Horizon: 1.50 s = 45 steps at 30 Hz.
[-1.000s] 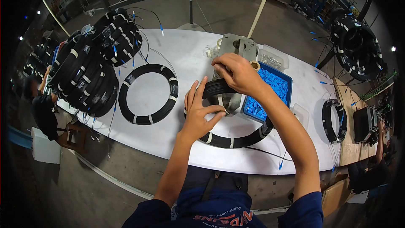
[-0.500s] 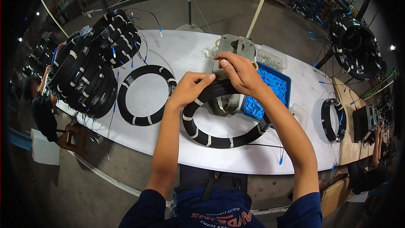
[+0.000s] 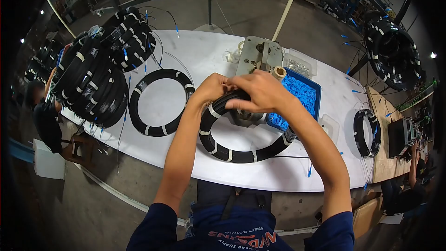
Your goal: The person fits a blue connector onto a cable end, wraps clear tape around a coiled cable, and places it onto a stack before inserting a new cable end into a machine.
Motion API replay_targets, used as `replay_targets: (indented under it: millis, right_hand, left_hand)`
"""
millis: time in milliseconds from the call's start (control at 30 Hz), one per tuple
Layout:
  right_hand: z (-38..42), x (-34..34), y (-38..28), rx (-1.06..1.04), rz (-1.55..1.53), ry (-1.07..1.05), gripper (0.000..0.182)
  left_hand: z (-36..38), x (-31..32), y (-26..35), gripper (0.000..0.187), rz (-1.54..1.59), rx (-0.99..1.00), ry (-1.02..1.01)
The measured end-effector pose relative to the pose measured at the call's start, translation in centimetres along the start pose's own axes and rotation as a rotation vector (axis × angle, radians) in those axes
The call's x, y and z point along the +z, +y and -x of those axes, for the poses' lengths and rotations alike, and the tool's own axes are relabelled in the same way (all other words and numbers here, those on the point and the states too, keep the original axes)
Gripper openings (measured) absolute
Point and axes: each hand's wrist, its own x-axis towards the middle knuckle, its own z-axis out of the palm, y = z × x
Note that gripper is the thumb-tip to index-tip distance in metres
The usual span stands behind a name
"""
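Note:
A coil of black cable (image 3: pixel 241 155), bound at intervals with white tape bands, lies on the white table in front of me. My left hand (image 3: pixel 212 89) is closed at its upper left rim, with its fingertips partly hidden. My right hand (image 3: pixel 262 92) reaches across the top of the same coil, thumb on the near side and fingers bent over the far side, meeting the left fingers. Whatever lies between the fingertips is hidden. Just behind the hands stands a grey metal fixture (image 3: pixel 251 46); a roll of tape (image 3: pixel 279 72) sits on its right side.
A blue bin (image 3: pixel 318 107) of small blue connectors stands right of the fixture, beside a clear tray (image 3: pixel 304 68) of small parts. Another coil (image 3: pixel 160 128) lies to the left, near stacked coils (image 3: pixel 93 83). A smaller coil (image 3: pixel 367 132) lies right. Co-workers sit at both sides.
My right hand has come down and turned over the coil's top, its thumb now pointing left. My left hand has shifted slightly, its fingers now meeting the right ones.

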Motion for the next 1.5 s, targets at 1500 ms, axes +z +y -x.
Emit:
replay_targets:
  millis: [1500]
  right_hand:
    - [0.2,0.2,0.1,-0.151,0.088,0.311,0.032]
  left_hand:
    - [-0.7,-3.3,-1.6,0.051,0.522,-0.049,0.055]
